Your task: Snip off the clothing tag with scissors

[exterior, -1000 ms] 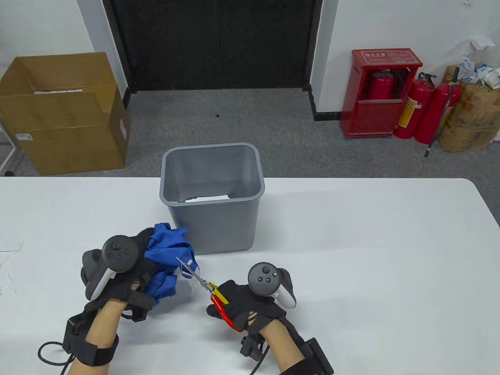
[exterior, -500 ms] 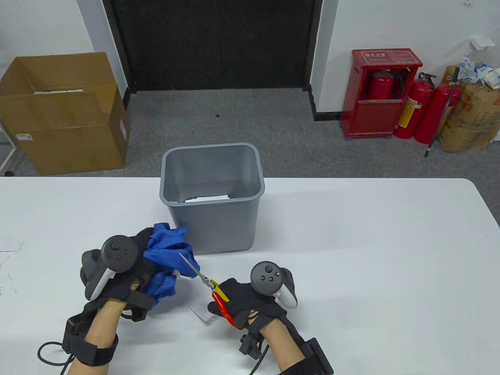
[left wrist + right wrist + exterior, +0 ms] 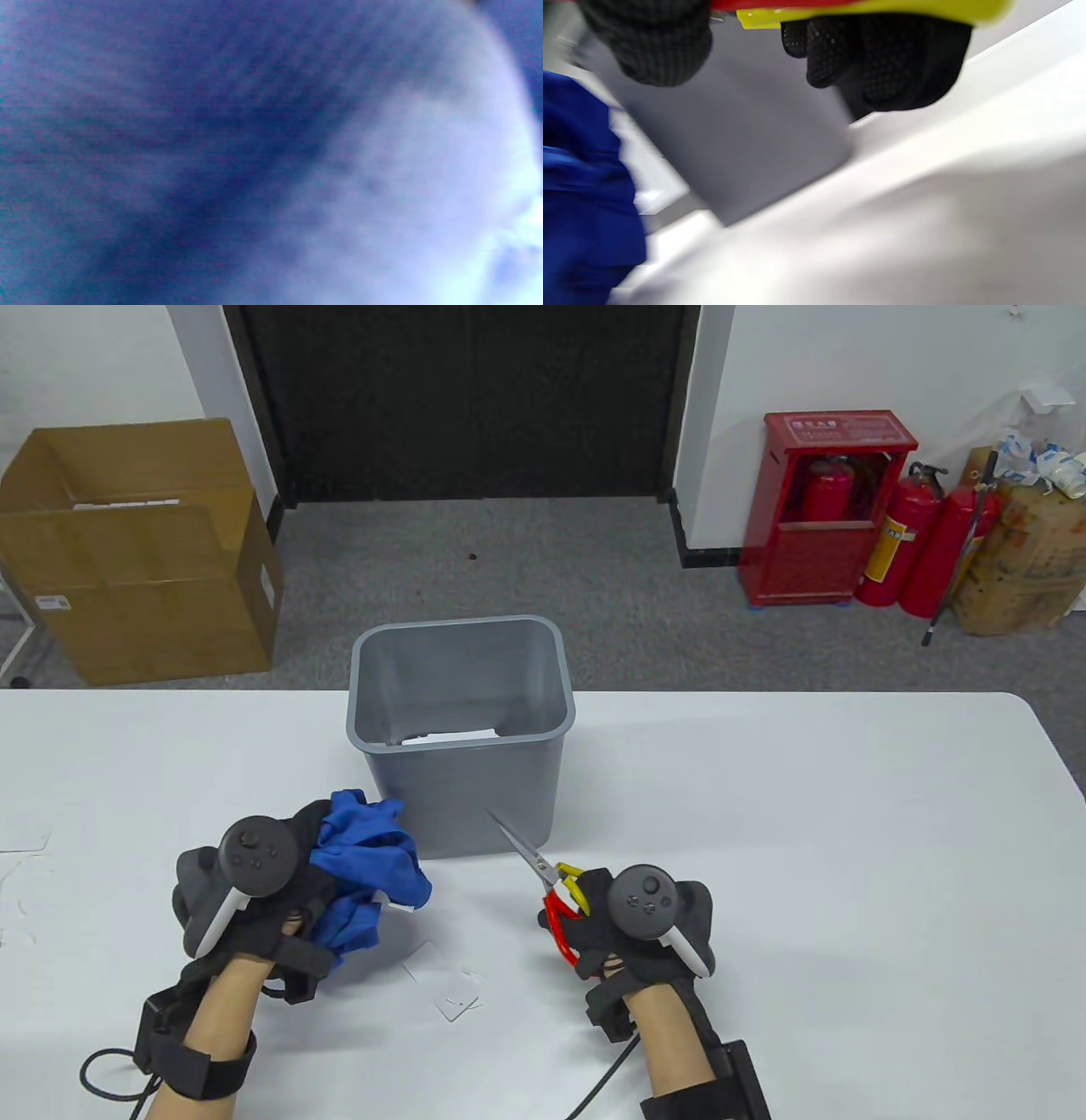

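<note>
My left hand [image 3: 280,891] grips a bunched blue garment [image 3: 369,878] above the table, left of the bin; the garment fills the blurred left wrist view [image 3: 212,148] and shows at the left of the right wrist view [image 3: 581,190]. My right hand [image 3: 619,916] holds red-and-yellow-handled scissors [image 3: 543,878], blades together and pointing up-left toward the bin. The handles show at the top of the right wrist view [image 3: 874,6]. A white tag [image 3: 441,976] lies flat on the table between my hands, apart from the garment.
A grey plastic bin [image 3: 458,729] stands on the white table [image 3: 806,857] just behind both hands, with white paper at its bottom. Scraps of white paper lie at the table's left edge [image 3: 21,840].
The scissors closed on the tag at the garment; the tag dropped to the table. My right hand then moved right and back with the scissors. My left hand stayed put.
</note>
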